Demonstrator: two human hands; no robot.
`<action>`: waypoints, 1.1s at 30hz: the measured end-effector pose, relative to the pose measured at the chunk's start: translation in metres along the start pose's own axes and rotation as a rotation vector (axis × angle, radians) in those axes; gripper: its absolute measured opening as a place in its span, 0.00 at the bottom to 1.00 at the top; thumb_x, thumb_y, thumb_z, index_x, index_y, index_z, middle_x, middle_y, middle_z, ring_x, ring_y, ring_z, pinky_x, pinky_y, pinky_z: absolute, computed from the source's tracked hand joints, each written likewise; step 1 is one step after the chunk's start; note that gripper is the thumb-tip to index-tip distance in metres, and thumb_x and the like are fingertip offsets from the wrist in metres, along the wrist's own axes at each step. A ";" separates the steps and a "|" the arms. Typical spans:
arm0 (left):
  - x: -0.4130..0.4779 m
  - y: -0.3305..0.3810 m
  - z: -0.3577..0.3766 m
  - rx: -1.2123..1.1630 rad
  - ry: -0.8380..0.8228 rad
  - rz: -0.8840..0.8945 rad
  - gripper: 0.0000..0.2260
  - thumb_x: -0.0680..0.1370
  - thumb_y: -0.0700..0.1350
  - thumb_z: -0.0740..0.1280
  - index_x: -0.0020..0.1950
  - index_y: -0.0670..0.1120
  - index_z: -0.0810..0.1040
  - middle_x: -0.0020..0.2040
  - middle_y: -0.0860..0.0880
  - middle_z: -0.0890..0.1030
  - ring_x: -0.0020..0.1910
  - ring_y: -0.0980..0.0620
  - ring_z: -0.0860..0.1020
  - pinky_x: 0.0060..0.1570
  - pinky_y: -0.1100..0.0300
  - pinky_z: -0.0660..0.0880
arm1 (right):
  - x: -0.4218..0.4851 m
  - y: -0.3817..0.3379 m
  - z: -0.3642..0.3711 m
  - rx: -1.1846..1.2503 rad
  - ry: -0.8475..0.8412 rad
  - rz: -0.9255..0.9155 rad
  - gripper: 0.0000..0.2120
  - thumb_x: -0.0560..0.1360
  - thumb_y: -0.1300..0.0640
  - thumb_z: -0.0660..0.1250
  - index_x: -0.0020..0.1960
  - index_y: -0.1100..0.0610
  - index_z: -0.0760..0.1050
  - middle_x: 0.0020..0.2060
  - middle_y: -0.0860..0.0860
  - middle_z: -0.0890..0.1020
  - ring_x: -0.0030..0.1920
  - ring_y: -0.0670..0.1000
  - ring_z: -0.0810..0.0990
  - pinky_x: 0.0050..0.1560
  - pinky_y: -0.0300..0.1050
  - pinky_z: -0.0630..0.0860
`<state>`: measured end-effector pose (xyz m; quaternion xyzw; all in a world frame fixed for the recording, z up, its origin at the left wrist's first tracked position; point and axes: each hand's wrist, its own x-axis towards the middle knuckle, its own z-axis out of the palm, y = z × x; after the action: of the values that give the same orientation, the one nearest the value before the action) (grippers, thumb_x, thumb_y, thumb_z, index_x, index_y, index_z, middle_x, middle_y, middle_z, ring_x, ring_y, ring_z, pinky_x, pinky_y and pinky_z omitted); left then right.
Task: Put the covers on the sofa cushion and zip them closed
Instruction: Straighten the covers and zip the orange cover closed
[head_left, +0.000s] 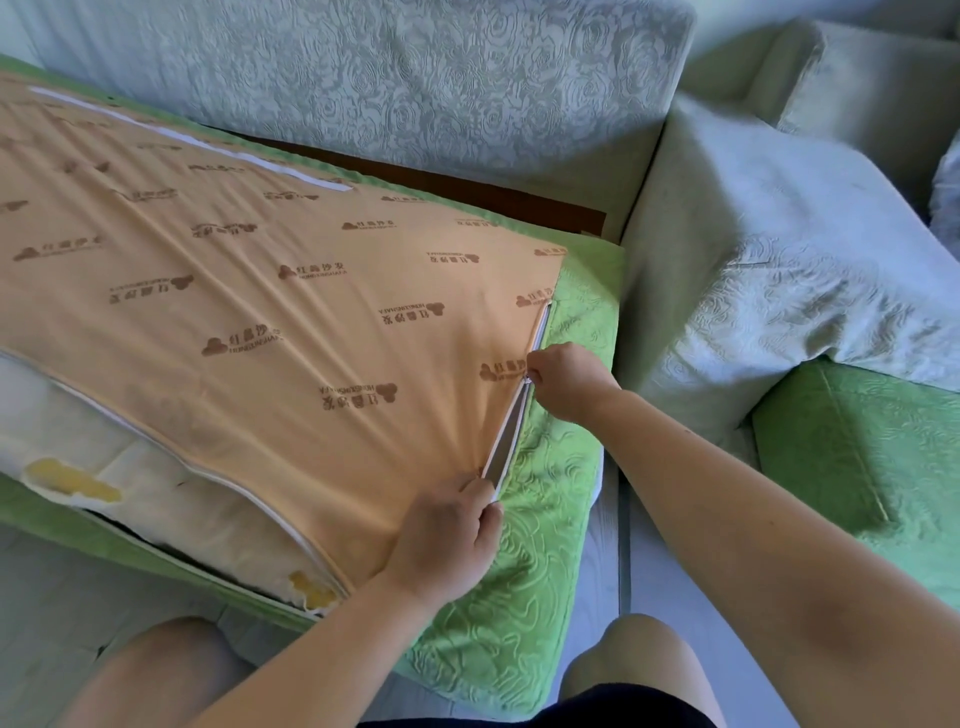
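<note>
A long sofa cushion lies across the sofa seat, its peach printed underside (249, 291) facing up and its green embossed cover (530, 571) wrapping the near right end. A white zipper (511, 426) runs along the right edge between peach and green fabric. My right hand (566, 379) pinches the zipper pull about midway up that edge. My left hand (447, 540) grips the peach fabric and zipper tape at the near corner, pulling it taut. Along the near long side the cover gapes, and white wadding with yellow foam (72, 483) shows.
The pale embossed sofa back (389, 88) rises behind the cushion. To the right sits another pale cushion (779, 270) with a green-covered cushion (872, 467) in front of it. My knees (634, 654) and grey floor (78, 597) are below.
</note>
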<state>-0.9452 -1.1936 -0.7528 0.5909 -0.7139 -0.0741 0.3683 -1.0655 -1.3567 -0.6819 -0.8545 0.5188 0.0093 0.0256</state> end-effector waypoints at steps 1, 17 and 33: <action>0.000 0.000 0.000 -0.006 -0.007 -0.005 0.12 0.73 0.44 0.58 0.31 0.43 0.70 0.26 0.49 0.71 0.22 0.50 0.69 0.21 0.59 0.65 | -0.001 0.001 -0.002 -0.025 -0.003 -0.014 0.09 0.76 0.65 0.55 0.46 0.59 0.73 0.37 0.54 0.73 0.37 0.54 0.71 0.27 0.38 0.60; -0.002 0.004 0.000 0.102 0.052 0.064 0.11 0.71 0.46 0.59 0.32 0.44 0.75 0.30 0.49 0.76 0.23 0.50 0.73 0.22 0.65 0.66 | -0.057 -0.027 -0.022 0.041 -0.268 -0.441 0.08 0.76 0.60 0.59 0.42 0.58 0.76 0.35 0.52 0.77 0.37 0.53 0.72 0.42 0.46 0.72; -0.039 0.007 -0.026 0.291 0.012 0.085 0.09 0.73 0.51 0.65 0.39 0.47 0.78 0.40 0.51 0.76 0.36 0.52 0.76 0.29 0.61 0.74 | -0.069 -0.043 -0.008 0.317 -0.360 -0.727 0.08 0.74 0.62 0.64 0.35 0.59 0.75 0.24 0.42 0.65 0.26 0.41 0.64 0.29 0.33 0.59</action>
<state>-0.9337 -1.1484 -0.7478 0.6075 -0.7394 0.0494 0.2860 -1.0595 -1.2761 -0.6694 -0.9519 0.1662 0.0691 0.2481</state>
